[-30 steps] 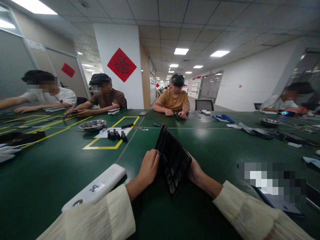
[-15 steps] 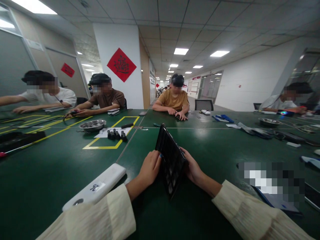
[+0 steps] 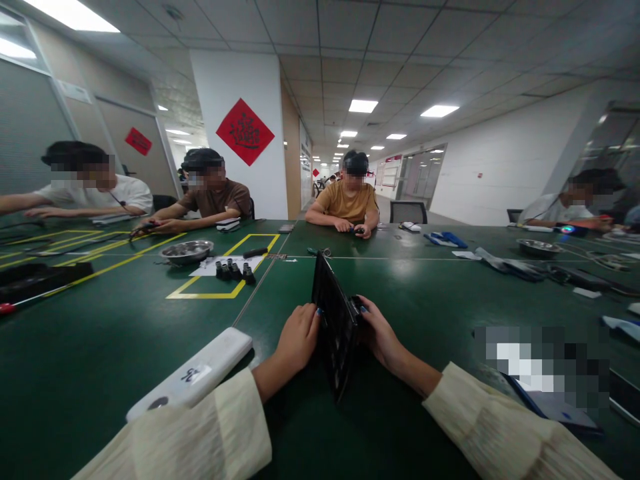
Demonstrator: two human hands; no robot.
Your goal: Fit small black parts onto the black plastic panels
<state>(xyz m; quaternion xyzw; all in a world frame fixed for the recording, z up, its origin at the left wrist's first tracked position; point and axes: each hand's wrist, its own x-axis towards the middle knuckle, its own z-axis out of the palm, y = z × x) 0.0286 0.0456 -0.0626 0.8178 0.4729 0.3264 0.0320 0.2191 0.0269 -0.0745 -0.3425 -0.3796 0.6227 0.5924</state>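
A flat black panel (image 3: 334, 330) stands on edge over the green table (image 3: 400, 293), between my two hands. My left hand (image 3: 299, 337) is closed on its left face, thumb pressed near the edge. On the other side, my right hand (image 3: 383, 333) has its fingers curled round a small dark part (image 3: 357, 304) at the back of the panel. Part of the right fingers is hidden behind it. Beside my left forearm lies a white case (image 3: 193, 373) with a handwritten label.
A metal bowl (image 3: 187, 251) and several black cylindrical parts (image 3: 235, 271) are at the left. Across the table sits a person (image 3: 345, 203); others sit at the left and right. Grey fabric (image 3: 507, 262) and a blurred-out object (image 3: 545, 370) lie at the right.
The black panel has turned to a more edge-on angle, its right edge shifting left. The dark part by my right fingers now shows. My left hand has hardly moved.
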